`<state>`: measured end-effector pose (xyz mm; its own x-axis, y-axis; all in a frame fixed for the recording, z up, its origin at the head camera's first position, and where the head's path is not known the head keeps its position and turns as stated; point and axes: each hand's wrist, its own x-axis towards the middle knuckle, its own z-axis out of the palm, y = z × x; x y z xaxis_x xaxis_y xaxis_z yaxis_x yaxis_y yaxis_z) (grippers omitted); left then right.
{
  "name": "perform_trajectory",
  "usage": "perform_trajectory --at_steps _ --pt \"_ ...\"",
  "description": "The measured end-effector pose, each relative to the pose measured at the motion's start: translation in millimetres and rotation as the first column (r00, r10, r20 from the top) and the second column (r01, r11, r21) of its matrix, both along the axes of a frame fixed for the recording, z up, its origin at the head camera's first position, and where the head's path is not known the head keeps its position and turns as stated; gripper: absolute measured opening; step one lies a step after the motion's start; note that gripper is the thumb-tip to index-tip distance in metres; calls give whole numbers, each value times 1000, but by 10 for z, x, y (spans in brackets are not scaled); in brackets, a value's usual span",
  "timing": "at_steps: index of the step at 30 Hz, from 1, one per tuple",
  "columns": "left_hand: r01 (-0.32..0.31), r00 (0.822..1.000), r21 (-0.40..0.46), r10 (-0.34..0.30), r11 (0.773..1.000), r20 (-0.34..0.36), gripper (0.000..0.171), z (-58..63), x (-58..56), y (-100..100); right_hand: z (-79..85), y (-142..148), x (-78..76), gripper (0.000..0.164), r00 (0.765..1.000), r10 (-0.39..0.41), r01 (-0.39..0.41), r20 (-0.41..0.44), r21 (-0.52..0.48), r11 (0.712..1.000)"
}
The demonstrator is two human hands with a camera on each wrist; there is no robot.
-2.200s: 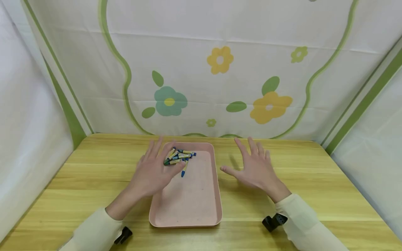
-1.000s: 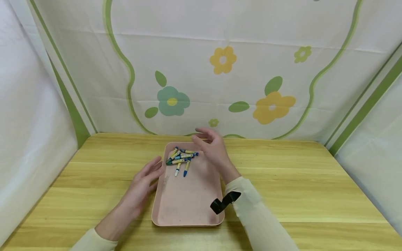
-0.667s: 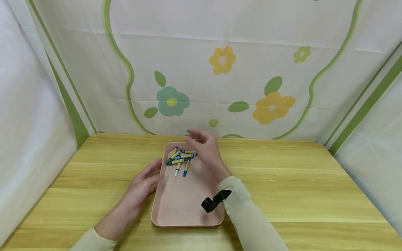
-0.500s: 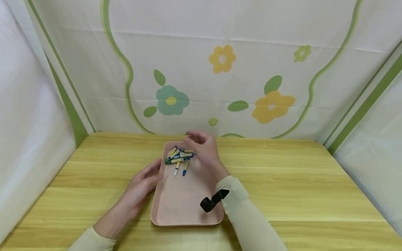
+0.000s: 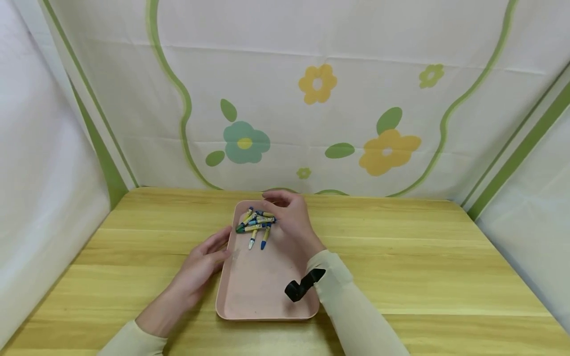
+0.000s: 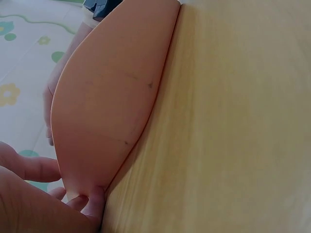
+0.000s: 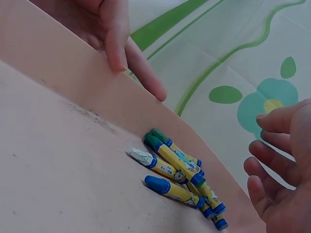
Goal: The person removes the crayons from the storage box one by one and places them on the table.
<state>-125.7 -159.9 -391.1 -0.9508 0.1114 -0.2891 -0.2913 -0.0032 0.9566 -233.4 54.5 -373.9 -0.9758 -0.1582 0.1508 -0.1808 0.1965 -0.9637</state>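
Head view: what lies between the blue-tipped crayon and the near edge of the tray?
In the head view, only bare tray floor lies between this crayon and the near edge.

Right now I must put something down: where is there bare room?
The wooden tabletop is bare right of the right sleeve and left of the left hand. In the pink tray, the left side is free between crayons and near rim. Crowded: its far end, crayons beside right hand.
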Motion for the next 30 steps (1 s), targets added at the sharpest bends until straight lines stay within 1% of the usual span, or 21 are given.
perform_trajectory --at_steps 5,9,11,15,18,22,25,30 --pt "-2 1000 1 2 1000 6 67 -1 3 -1 -5 -21 -3 23 1000 3 -4 16 37 999" --pt "1 1000 0 -1 1000 8 67 -2 6 -3 -15 -27 9 24 1000 -9 6 29 101 995" --pt "3 1000 0 -3 1000 7 66 -2 6 -3 -19 -29 17 23 999 -17 10 42 148 989" --pt "7 1000 1 -7 1000 9 66 3 9 -8 -23 -43 38 20 997 -36 18 68 261 965" --pt "11 1000 0 -11 1000 8 65 5 8 -13 -24 -58 58 18 997 -42 19 62 334 942" --pt "17 1000 -2 -17 1000 12 65 1 9 -21 -27 -72 77 14 998 -36 14 49 403 915" --pt "18 1000 -4 -17 1000 14 65 -1 10 -23 -44 -74 77 13 998 -13 -12 56 434 901" --pt "19 1000 -12 -19 1000 11 65 0 7 -16 -75 -66 75 17 994 65 -95 85 416 905"
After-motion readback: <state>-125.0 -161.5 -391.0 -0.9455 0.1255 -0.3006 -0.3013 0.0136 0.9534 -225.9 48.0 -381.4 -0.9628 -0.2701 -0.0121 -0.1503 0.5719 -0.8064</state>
